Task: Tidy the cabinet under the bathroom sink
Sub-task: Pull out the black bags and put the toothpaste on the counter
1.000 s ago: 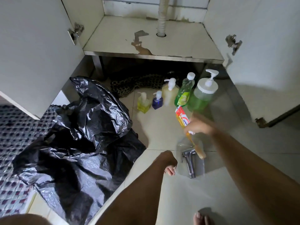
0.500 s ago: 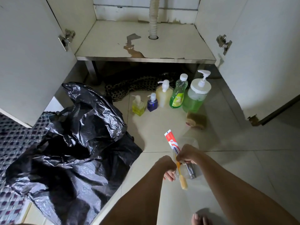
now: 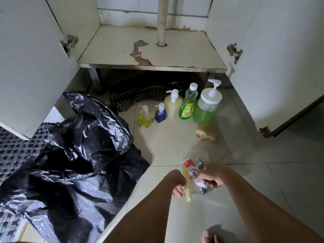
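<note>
My right hand point(image 3: 211, 178) grips a red and white toothpaste tube point(image 3: 191, 167) low over the floor tiles. A yellow toothbrush point(image 3: 188, 188) hangs upright just left of the tube, against the curled fingers of my left hand point(image 3: 178, 185), which seem to pinch it. Under both hands a metal tap point(image 3: 201, 190) lies in clear plastic wrap point(image 3: 196, 153). The open cabinet point(image 3: 150, 48) ahead has a bare, stained shelf with a drain hose point(image 3: 162, 20) running through it.
Several soap and detergent bottles point(image 3: 187, 104) stand in a row on the floor before the cabinet, with a sponge point(image 3: 206, 133) beside them. A black rubbish bag point(image 3: 75, 155) sprawls on the left. Both cabinet doors point(image 3: 29, 67) stand open. A patterned cloth point(image 3: 140, 97) lies under the shelf.
My right hand pulled the toothpaste and toothbrush back from near the bottles to just above the tap. The toothbrush now sits apart from the tube, against my left fingers.
</note>
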### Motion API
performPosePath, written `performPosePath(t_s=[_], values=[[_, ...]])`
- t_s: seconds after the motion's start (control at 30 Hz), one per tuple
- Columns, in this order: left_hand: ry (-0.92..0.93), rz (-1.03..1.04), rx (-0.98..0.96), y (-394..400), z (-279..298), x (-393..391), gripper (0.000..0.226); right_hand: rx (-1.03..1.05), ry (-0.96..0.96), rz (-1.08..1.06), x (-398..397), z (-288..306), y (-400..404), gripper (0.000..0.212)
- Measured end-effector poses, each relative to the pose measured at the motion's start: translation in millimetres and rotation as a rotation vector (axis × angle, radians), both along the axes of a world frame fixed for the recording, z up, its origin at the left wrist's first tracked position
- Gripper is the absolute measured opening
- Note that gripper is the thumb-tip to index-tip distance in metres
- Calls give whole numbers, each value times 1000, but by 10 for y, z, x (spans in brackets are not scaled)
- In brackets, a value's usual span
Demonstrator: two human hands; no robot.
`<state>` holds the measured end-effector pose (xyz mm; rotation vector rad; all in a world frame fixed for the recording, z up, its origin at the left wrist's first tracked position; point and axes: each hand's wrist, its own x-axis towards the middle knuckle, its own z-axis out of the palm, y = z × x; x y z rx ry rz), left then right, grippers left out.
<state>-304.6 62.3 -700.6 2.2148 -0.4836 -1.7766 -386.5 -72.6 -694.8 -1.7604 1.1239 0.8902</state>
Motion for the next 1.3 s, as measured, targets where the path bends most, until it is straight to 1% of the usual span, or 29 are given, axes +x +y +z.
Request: performPosePath(t_s=[0.1,0.23,0.3,0.33,0.4,0.47,0.57,0.63,0.7,0.77,0.8,0.83,0.93,1.0,1.07,1.17,1.23,1.3], values=[[-6,3,-10,8,29,-16,21,100,9,-64,-60,-120,93,17],[-25,-19,-18,14,31,-25,19,92,-91,-160,-24,-125,166,10],[-39,-7,-29,11,6,-33,15,71,-89,-138,-5,-90,155,13],[-61,0,-37,8,-2,-29,18,59,-64,-90,3,-70,125,17],[-124,13,-65,7,-11,-5,20,-7,10,55,5,-16,23,21],[-174,32,-102,-3,-24,43,21,-111,30,161,21,77,-119,19],[-181,28,-125,-22,-49,154,21,-365,9,226,55,234,-327,23],[-156,16,-140,-54,-112,246,19,-464,29,223,116,239,-477,29],[-106,23,-164,-70,-128,313,24,-405,123,199,180,206,-564,33],[-45,15,-167,-83,-146,354,27,-219,310,250,215,115,-566,35],[-11,-3,-159,-98,-167,370,28,-145,369,283,226,59,-565,35],[27,-34,-140,-116,-193,393,29,-105,385,300,236,7,-572,34],[150,-240,-2,-218,-302,532,34,-66,362,295,314,-147,-634,28],[200,-328,92,-309,-357,666,36,2,395,322,395,-172,-636,27],[194,-327,156,-373,-330,808,37,44,398,327,459,-184,-629,26],[138,-228,168,-363,-74,965,36,-26,284,291,516,-15,-559,24],[104,-188,168,-275,290,1001,35,-68,213,279,545,305,-473,22],[84,-166,163,-181,750,995,32,-95,156,262,571,748,-389,24]])
